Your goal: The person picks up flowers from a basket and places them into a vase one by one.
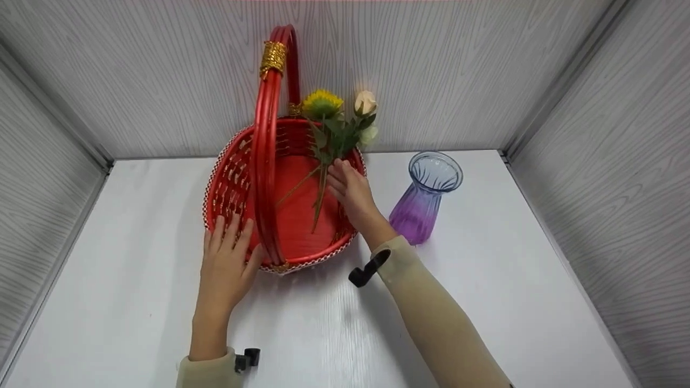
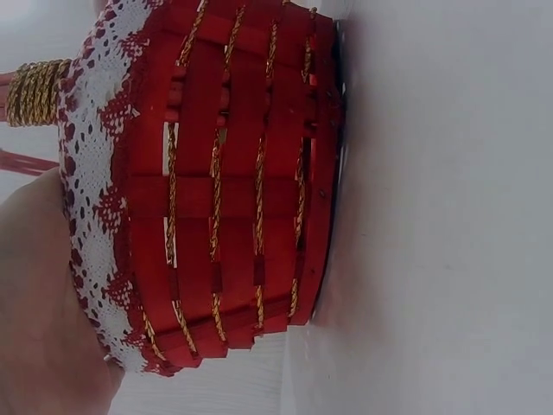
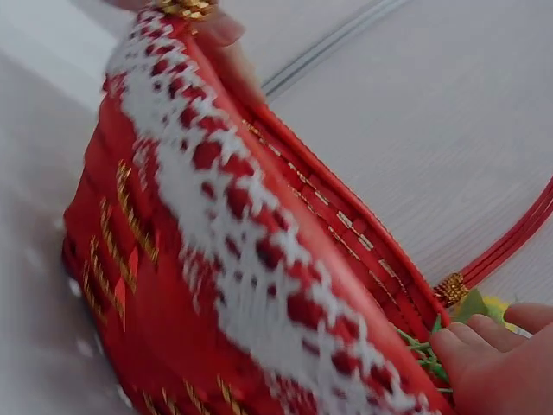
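Observation:
A red woven basket [image 1: 302, 226] with a tall arched handle [image 1: 264, 151] stands on the white table. Over its front-left rim lies my left hand [image 1: 227, 269], fingers spread and fairly straight, palm against the lace-trimmed edge [image 2: 99, 190]. Inside the basket's right side is my right hand [image 1: 353, 191], its fingertips at the green flower stems [image 1: 321, 194]; whether they touch is unclear. A yellow flower [image 1: 322, 104], a cream rose [image 1: 366, 102] and a whitish bloom [image 1: 368, 134] rise above the back-right rim. In the right wrist view, the fingers [image 3: 488, 333] partly cover the flowers.
A blue-to-purple glass vase [image 1: 423, 202] stands right of the basket, close to my right forearm. Grey wood-grain panels [image 1: 178, 75] bound the table at the back and both sides. Bare white tabletop [image 1: 318, 323] lies in front of the basket.

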Motion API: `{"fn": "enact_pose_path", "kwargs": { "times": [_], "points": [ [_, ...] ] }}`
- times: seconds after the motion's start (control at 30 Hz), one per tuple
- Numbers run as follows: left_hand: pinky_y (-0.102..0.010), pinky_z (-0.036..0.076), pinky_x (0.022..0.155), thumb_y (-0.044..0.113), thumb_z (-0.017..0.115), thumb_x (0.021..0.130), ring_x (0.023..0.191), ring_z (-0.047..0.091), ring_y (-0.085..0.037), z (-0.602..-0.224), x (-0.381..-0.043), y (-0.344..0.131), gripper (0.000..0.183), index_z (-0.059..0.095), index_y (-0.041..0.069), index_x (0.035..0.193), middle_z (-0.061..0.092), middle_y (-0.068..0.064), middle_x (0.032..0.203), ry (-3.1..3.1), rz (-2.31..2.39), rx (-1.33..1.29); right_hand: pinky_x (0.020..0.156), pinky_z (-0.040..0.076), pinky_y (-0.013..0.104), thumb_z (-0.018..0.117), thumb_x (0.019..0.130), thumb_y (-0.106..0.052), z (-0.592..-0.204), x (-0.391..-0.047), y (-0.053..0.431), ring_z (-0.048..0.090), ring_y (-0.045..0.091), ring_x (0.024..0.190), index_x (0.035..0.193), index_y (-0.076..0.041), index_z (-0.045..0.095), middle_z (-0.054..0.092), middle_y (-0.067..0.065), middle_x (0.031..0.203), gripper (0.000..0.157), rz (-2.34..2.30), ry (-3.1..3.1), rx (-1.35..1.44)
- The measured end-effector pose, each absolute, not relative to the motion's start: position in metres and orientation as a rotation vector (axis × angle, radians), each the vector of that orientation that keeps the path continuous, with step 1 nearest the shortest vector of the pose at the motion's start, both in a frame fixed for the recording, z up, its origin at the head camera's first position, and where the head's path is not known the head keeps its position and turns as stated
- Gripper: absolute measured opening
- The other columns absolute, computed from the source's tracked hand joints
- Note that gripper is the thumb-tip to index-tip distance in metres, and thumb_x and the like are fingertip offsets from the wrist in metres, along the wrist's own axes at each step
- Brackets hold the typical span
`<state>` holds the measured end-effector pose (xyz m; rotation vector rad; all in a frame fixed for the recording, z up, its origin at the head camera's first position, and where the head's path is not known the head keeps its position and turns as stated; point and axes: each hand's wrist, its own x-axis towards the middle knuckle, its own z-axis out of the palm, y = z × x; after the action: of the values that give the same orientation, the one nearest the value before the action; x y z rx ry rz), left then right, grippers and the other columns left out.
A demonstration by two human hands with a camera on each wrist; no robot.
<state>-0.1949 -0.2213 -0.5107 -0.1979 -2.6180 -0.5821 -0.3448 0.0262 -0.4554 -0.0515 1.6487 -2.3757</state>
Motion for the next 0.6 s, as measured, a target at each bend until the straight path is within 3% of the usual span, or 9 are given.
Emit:
{"fn": "enact_pose_path", "kwargs": {
  "times": [0.6],
  "points": [
    [-0.059, 0.011, 0.122, 0.039, 0.053, 0.100, 0.149, 0.024, -0.039, -0.514, -0.195, -0.223, 0.056, 0.050, 0.009, 0.147, 0.043, -0.018, 0.154, -2.613, -0.621, -0.187, 0.119, 0.032, 0.039, 0.036, 0.107, -0.047, -0.473, -0.371, 0.008, 0.038, 0.027, 0.145, 0.155, -0.005, 0.034, 0.040, 0.016, 0.157, 0.064, -2.305, 1.500, 0.241]
  ]
}}
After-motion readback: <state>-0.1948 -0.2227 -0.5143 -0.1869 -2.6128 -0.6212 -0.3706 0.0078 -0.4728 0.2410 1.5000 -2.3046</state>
